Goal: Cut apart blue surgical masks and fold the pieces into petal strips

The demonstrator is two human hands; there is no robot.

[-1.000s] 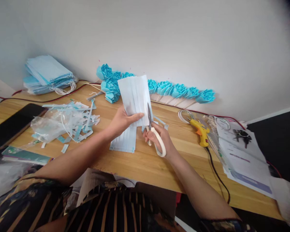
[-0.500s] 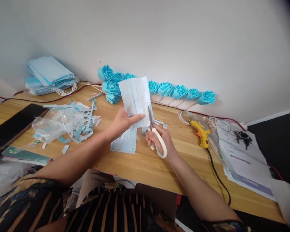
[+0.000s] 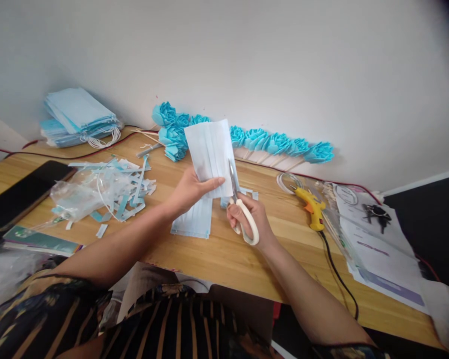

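Note:
My left hand (image 3: 194,192) pinches a pale blue pleated face mask (image 3: 208,152) near its lower edge, thumb on top, holding it up off the table. White-handled scissors (image 3: 251,224) are in my right hand (image 3: 252,217), with fingers through the loops. Their blades lie along the right side of the held mask, near its lower right corner. Beneath, another light blue mask piece (image 3: 191,222) lies flat on the table, partly covered by my left hand and the held mask. Small cut strips (image 3: 249,193) rest just behind my right hand.
Blue flowers on sticks (image 3: 279,143) line the wall. Stacked masks (image 3: 80,112) sit back left, near cut scraps with a plastic bag (image 3: 86,192) and a phone (image 3: 26,192). At right are a yellow glue gun (image 3: 311,204), its black cord, papers (image 3: 381,259) and keys (image 3: 376,214).
Almost nothing differs. The view has shifted very slightly; both hands, the mask and the scissors keep nearly the same positions.

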